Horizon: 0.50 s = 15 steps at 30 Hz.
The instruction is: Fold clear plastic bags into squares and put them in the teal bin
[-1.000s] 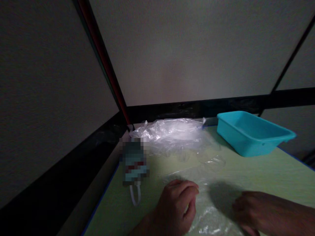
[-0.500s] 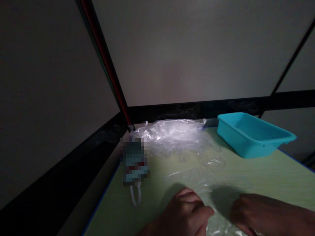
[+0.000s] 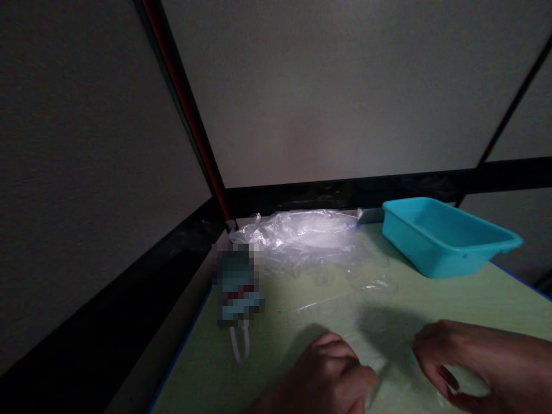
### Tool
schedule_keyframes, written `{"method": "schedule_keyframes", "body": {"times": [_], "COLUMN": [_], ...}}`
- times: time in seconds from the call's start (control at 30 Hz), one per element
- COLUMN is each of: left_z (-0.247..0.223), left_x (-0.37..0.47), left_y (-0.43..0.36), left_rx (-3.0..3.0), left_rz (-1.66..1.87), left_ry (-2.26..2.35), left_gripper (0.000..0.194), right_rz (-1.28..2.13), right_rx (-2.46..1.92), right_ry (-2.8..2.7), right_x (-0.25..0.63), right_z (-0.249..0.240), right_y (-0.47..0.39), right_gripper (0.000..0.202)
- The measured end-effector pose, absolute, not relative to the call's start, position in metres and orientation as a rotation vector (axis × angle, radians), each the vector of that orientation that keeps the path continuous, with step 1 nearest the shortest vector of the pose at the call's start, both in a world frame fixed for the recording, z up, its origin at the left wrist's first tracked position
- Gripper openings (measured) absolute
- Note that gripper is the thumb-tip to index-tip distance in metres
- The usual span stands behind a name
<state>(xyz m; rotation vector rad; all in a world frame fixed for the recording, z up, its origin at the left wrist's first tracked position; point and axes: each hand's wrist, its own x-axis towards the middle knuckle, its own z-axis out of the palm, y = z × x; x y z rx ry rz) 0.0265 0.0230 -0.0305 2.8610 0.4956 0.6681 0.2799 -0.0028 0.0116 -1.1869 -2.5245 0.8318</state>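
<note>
At the bottom centre my left hand [image 3: 334,374] is curled closed, thumb pressed to the fingers, on a piece of clear plastic film [image 3: 390,368]. My right hand [image 3: 452,359] is bent over the right side of that film, its thumb and fingertips close together and pinching something too thin to make out for sure. The film between the hands looks stretched and faint. Farther back on the pale green table [image 3: 276,322] lies a crumpled pile of clear plastic bags [image 3: 297,233].
A turquoise plastic basin [image 3: 452,261] stands at the back right of the table. A blurred-out item [image 3: 239,287] with a white loop [image 3: 240,345] lies near the left edge. Panelled walls [image 3: 336,92] rise behind and at the left.
My right hand has lifted a little and turned, so that a gap shows between its thumb and fingers. My left hand has barely moved.
</note>
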Motion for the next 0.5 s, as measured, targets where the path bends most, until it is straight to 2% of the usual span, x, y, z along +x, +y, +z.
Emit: {"method": "schedule_keyframes", "body": {"times": [0.23,0.4,0.5], "left_z": [-0.029,-0.025,-0.024], "left_x": [0.027,0.027,0.026], "left_y": [0.023,0.021,0.021], "left_rx": [2.836,2.848,2.836], "left_rz": [0.748,0.751,0.761], "left_ry": [0.466,0.506,0.539], "left_gripper": [0.016,0.015,0.014], "right_rz": [0.808,0.736,0.752], "right_rx": [-1.309,-1.355,-1.340], "right_ry": [-2.547,-2.396,-2.303], "right_x": [0.267,0.262,0.261], "right_z": [0.030,0.021,0.015], "right_y": [0.012,0.026,0.030], "right_gripper": [0.022,0.008,0.011]}}
